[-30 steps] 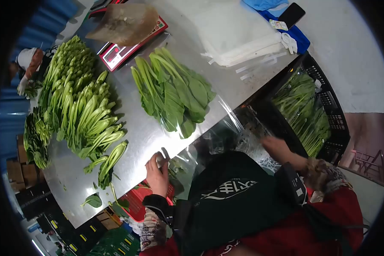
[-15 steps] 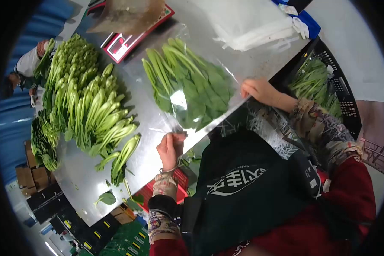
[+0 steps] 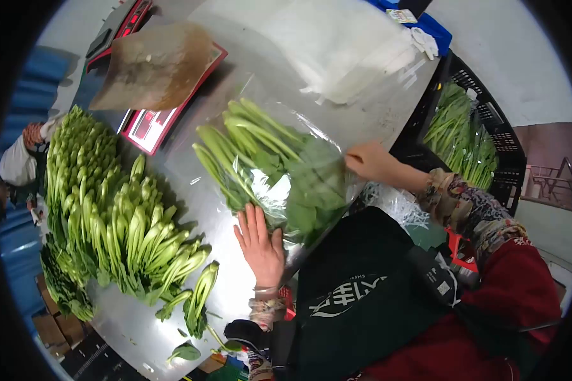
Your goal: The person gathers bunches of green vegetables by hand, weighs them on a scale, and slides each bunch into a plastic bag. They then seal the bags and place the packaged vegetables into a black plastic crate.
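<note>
A clear plastic bag filled with leafy greens lies on the metal table, pale stalks toward the scale and leaves toward my apron. My left hand is open, its fingers stretched out and pressed against the bag's near left side. At the opposite side my right hand is closed, with its fingertips pinching the bag's edge. Left of the bag, a large heap of loose greens spreads over the table, and a small separate bunch lies at its near end.
A red scale with a brown curved tray stands behind the heap. White plastic bags lie stacked at the back. On the right, a black crate holds bagged greens. Another person's sleeve shows at far left.
My left hand has gone from a pinch at the bag's near corner to lying flat against its side. My right hand still grips the other edge. The camera view has shifted.
</note>
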Demonstrator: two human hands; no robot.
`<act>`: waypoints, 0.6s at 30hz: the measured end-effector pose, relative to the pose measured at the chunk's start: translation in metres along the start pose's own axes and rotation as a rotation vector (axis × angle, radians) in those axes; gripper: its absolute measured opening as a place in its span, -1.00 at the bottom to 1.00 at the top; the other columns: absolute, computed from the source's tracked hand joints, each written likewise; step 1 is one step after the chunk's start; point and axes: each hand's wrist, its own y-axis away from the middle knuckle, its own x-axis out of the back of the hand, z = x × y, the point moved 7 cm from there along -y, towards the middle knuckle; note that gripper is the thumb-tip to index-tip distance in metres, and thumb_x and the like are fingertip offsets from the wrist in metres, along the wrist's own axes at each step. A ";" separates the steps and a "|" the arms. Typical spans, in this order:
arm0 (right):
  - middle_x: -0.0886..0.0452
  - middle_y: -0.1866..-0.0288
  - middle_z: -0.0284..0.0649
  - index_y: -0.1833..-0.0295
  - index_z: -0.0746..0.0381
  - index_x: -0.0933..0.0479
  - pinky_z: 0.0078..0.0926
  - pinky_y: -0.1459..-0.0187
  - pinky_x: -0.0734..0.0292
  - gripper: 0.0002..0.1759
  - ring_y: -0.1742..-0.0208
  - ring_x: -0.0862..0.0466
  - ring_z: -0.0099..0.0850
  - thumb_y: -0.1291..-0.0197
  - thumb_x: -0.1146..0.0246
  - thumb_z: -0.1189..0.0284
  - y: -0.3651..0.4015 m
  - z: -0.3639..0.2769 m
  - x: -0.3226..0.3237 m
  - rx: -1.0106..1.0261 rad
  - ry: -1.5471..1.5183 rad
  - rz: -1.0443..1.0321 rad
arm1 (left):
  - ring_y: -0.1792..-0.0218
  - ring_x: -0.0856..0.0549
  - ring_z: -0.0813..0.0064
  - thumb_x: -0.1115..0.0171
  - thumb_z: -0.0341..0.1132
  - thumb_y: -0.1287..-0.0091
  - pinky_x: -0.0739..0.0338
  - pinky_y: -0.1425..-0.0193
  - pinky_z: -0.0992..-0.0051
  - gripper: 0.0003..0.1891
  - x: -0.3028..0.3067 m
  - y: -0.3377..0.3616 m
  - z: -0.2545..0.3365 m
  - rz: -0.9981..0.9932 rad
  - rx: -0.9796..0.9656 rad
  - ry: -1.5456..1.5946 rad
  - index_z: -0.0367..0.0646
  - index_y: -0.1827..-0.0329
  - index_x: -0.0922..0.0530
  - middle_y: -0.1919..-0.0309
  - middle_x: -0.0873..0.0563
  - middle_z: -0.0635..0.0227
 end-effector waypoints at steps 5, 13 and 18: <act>-0.62 0.18 0.03 0.04 0.33 -0.51 -0.30 0.13 -0.49 -0.49 0.15 -0.64 -0.15 -0.22 -0.10 0.06 -0.018 -0.020 0.000 -0.183 -0.145 -0.142 | -0.45 -0.11 0.01 0.04 -0.19 -0.35 0.16 -0.51 0.15 -0.38 -0.025 0.000 -0.023 -0.047 -0.054 -0.052 -0.26 -0.44 -0.13 -0.43 -0.19 0.10; -0.51 0.14 -0.34 -0.07 0.23 -0.44 -0.48 0.11 -0.47 -0.63 0.21 -0.52 -0.55 -0.28 -0.18 0.22 0.005 -0.132 0.124 0.246 -1.433 -0.098 | -0.16 -0.35 0.11 -0.04 -0.26 -0.32 -0.18 -0.25 0.26 -0.54 -0.006 0.007 0.042 0.540 0.389 0.849 -0.27 -0.23 -0.26 -0.13 -0.38 0.09; -0.25 -0.14 -0.29 -0.24 0.21 -0.21 -0.35 -0.12 -0.21 -0.53 -0.07 -0.32 -0.45 -0.34 -0.03 0.19 0.125 0.025 0.228 0.301 -1.656 0.104 | 0.09 -0.50 0.08 -0.12 -0.32 -0.24 -0.34 -0.02 0.22 -0.67 -0.067 -0.085 0.211 0.461 -0.035 0.528 -0.26 -0.04 -0.38 0.15 -0.51 0.08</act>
